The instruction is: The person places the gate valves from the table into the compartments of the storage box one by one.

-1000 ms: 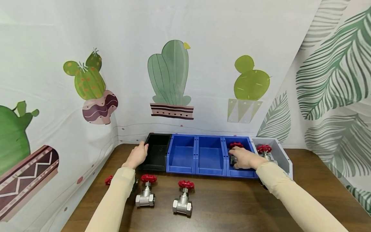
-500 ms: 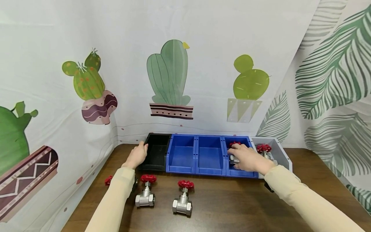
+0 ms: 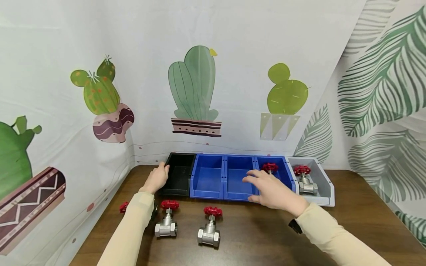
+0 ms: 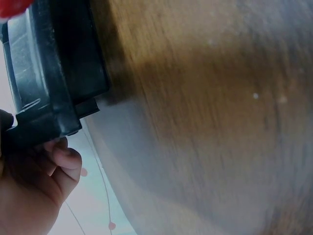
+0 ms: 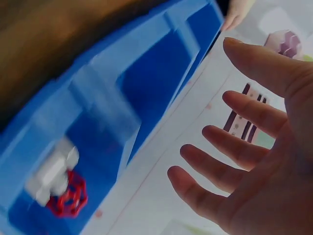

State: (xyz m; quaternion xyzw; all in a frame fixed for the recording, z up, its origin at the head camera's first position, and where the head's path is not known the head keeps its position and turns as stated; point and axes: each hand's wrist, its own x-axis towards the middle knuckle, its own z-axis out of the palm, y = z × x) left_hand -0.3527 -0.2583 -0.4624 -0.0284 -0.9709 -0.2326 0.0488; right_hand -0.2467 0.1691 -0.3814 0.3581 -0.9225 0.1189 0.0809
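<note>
My left hand (image 3: 156, 179) grips the left wall of a black bin (image 3: 174, 192) in the head view. In the left wrist view its fingers (image 4: 68, 159) curl against the wall of the bin. My right hand (image 3: 277, 190) holds nothing and hovers before the blue bins, fingers spread. The right wrist view shows its fingers (image 5: 244, 147) apart, beside the bins. A gate valve with a red handwheel (image 3: 270, 167) lies in the rightmost blue bin (image 3: 290, 170); the right hand hides its body in the head view, but the steel body (image 5: 54, 171) shows in the right wrist view.
A grey bin (image 3: 324, 201) at the row's right end holds another valve (image 3: 307, 186). Two more blue bins (image 3: 207, 193) adjoin the black one. Two valves (image 3: 166, 226) stand on the wooden table (image 3: 253, 236); another red handwheel (image 3: 124, 207) shows beside the left sleeve. A printed cloth hangs behind.
My right hand has let go of the valve in the rightmost blue bin, lifted out and moved left and toward me, its fingers spreading. The left hand stays on the black bin.
</note>
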